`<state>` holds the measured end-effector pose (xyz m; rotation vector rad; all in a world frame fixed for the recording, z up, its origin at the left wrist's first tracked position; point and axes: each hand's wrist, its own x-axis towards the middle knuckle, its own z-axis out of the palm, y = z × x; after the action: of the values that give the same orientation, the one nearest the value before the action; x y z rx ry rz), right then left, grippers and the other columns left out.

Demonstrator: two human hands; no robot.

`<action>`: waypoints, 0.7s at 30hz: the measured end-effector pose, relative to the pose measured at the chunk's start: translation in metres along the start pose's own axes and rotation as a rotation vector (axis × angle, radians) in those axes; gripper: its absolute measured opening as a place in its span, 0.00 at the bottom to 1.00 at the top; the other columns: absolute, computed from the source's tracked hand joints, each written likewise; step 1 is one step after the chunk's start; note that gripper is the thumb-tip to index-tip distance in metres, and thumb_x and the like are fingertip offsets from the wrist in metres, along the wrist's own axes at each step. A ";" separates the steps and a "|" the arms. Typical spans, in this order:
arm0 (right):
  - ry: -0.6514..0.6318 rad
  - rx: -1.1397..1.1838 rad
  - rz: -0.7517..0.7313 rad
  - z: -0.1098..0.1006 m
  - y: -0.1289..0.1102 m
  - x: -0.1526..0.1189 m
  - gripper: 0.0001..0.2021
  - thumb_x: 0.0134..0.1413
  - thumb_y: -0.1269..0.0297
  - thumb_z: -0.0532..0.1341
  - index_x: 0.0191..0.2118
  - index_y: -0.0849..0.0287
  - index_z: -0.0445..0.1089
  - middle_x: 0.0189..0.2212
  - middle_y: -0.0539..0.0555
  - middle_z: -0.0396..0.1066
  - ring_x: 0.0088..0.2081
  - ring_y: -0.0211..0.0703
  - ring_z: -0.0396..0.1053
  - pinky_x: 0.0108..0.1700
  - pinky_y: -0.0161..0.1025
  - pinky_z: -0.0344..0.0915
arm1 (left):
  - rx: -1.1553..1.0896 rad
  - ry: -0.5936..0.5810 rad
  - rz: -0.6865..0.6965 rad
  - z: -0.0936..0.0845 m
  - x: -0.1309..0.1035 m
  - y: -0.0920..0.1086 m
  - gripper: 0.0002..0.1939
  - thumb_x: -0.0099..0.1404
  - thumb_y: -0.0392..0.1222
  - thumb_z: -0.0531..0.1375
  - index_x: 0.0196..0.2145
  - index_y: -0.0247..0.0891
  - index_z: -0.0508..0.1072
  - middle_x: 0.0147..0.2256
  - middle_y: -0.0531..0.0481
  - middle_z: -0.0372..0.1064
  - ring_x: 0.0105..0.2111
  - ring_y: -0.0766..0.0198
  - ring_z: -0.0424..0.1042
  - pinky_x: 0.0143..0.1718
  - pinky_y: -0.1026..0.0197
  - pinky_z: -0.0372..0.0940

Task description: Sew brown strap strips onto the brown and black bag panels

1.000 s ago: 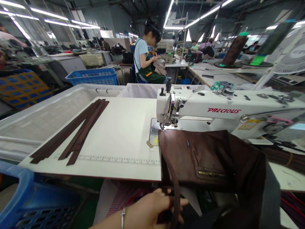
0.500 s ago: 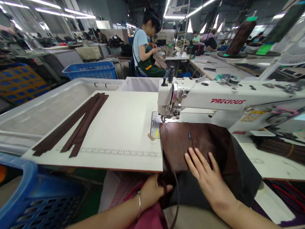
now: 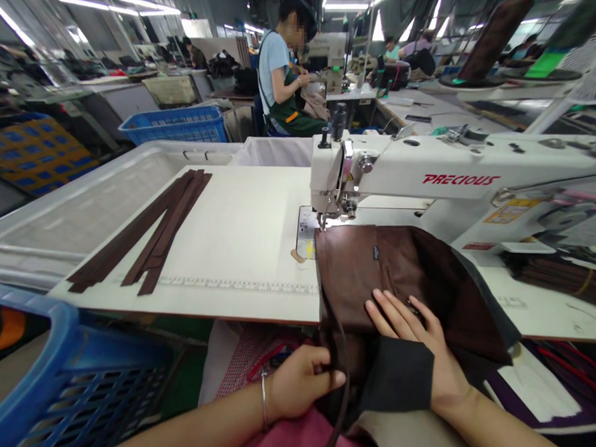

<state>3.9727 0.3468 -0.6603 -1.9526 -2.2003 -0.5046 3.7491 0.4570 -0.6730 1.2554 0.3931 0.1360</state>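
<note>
Brown fabric (image 3: 350,271) lies with its top left corner under the needle of a white sewing machine (image 3: 388,168). My right hand (image 3: 411,332) rests on it with fingers spread; a dark grey flap (image 3: 400,377) lies beside that wrist. Below the table's front edge, my left hand (image 3: 307,380) is closed on the fabric's left edge, thumb and fingers pinching near a narrow brown strip (image 3: 344,368) that hangs down past it. Several cut brown strips (image 3: 168,235) lie on the left of the white tabletop (image 3: 244,228).
A blue basket (image 3: 64,333) stands at the lower left, beside a large pale bin (image 3: 108,197). A tied brown bundle (image 3: 555,275) lies at the right under the machine arm. Beyond the table a person (image 3: 278,73) works at another machine; thread cones (image 3: 500,41) stand behind.
The dark grey flap has folded up beside my right wrist. My left hand has shifted slightly and shows more fully. The view has tilted down slightly, with the machine appearing higher.
</note>
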 end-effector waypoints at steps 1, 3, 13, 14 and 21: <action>-0.002 -0.015 -0.032 -0.006 0.005 0.000 0.26 0.66 0.55 0.42 0.66 0.59 0.48 0.64 0.57 0.49 0.63 0.49 0.49 0.63 0.57 0.44 | 0.014 0.021 0.043 0.001 -0.002 0.009 0.16 0.61 0.50 0.61 0.32 0.30 0.75 0.33 0.48 0.68 0.37 0.62 0.66 0.43 0.62 0.63; -0.003 -0.063 -0.135 -0.020 0.018 0.000 0.24 0.65 0.64 0.44 0.65 0.62 0.49 0.64 0.56 0.50 0.63 0.48 0.49 0.63 0.53 0.46 | 0.049 0.052 0.115 0.005 -0.007 0.026 0.15 0.60 0.49 0.62 0.31 0.32 0.76 0.37 0.46 0.68 0.42 0.60 0.65 0.49 0.59 0.60; -0.031 -0.141 -0.340 -0.035 -0.002 0.011 0.26 0.59 0.73 0.45 0.63 0.63 0.54 0.64 0.58 0.51 0.64 0.53 0.47 0.65 0.63 0.37 | -0.222 -0.209 -0.217 0.025 -0.013 0.015 0.20 0.48 0.54 0.69 0.29 0.32 0.75 0.27 0.52 0.69 0.32 0.64 0.68 0.44 0.61 0.63; -0.034 -0.113 -0.358 -0.032 -0.010 0.014 0.26 0.59 0.73 0.45 0.63 0.64 0.53 0.65 0.58 0.49 0.65 0.52 0.45 0.65 0.63 0.39 | -0.202 -0.210 -0.221 0.023 -0.014 0.016 0.21 0.48 0.55 0.68 0.29 0.32 0.75 0.27 0.52 0.69 0.32 0.64 0.68 0.43 0.62 0.63; -0.184 0.327 -0.375 -0.017 -0.015 0.011 0.28 0.63 0.68 0.51 0.67 0.57 0.44 0.63 0.52 0.53 0.63 0.39 0.51 0.63 0.42 0.55 | 0.864 0.243 -0.012 -0.024 -0.015 0.083 0.19 0.60 0.50 0.62 0.42 0.33 0.72 0.35 0.45 0.70 0.36 0.57 0.69 0.41 0.55 0.67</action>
<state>3.9549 0.3496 -0.6426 -1.4813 -2.5810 0.0024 3.7358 0.5001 -0.5975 2.0956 0.7107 0.1108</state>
